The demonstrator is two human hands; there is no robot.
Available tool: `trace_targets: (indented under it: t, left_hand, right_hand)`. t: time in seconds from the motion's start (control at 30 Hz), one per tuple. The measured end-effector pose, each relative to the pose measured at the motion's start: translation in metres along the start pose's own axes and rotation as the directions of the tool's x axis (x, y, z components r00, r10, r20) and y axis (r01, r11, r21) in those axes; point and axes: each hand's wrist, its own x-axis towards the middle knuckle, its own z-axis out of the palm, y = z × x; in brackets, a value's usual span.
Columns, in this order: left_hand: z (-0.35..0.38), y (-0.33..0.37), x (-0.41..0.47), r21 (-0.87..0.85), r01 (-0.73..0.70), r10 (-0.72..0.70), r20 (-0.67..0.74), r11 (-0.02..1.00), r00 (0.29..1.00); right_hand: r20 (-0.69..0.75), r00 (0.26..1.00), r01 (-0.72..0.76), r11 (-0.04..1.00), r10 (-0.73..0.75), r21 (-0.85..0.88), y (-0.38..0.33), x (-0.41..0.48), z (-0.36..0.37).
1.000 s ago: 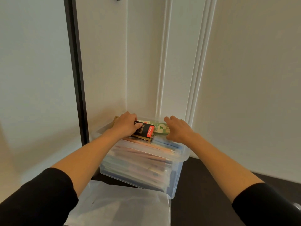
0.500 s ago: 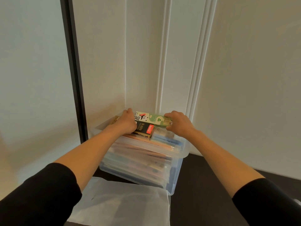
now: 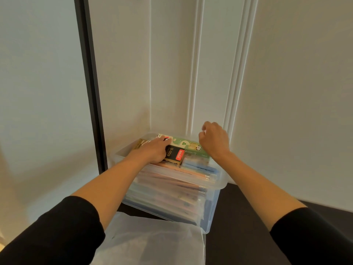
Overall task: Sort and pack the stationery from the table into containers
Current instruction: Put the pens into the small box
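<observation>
the dark table (image 3: 238, 217) carries a clear bin (image 3: 210, 217) (packed full) and, just in front, a frosted plastic sheet (image 3: 152, 243).

Black sleeves (image 3: 57, 232) pushed up, forearms bare.
</observation>
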Motion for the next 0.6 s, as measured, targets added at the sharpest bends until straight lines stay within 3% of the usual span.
trace_targets:
  t: [0.07,0.13,0.37,0.5,0.6]
  left_hand:
    - [0.000,0.001,0.000,-0.004,0.015,-0.015,0.011,1.000,1.000]
    - [0.000,0.003,0.000,-0.002,0.040,-0.040,0.005,0.999,0.999]
    - [0.002,-0.002,0.002,0.072,0.158,-0.156,-0.035,0.985,0.987]
    - [0.003,-0.006,0.003,0.048,0.249,-0.247,-0.044,0.967,0.968]
    - [0.002,-0.007,0.003,0.036,0.239,-0.238,-0.029,0.970,0.971]
  right_hand:
    - [0.008,0.997,-0.071,0.984,0.073,-0.164,0.003,-0.002,-0.009]
    - [0.124,0.980,-0.133,0.975,0.157,-0.179,0.007,-0.002,-0.007]
    - [0.292,0.914,-0.334,0.930,0.281,0.151,0.015,0.005,0.001]
    - [0.399,0.889,-0.352,0.893,0.226,0.279,0.004,0.006,0.005]
    - [0.420,0.883,-0.357,0.882,0.210,0.309,-0.002,0.002,0.008]
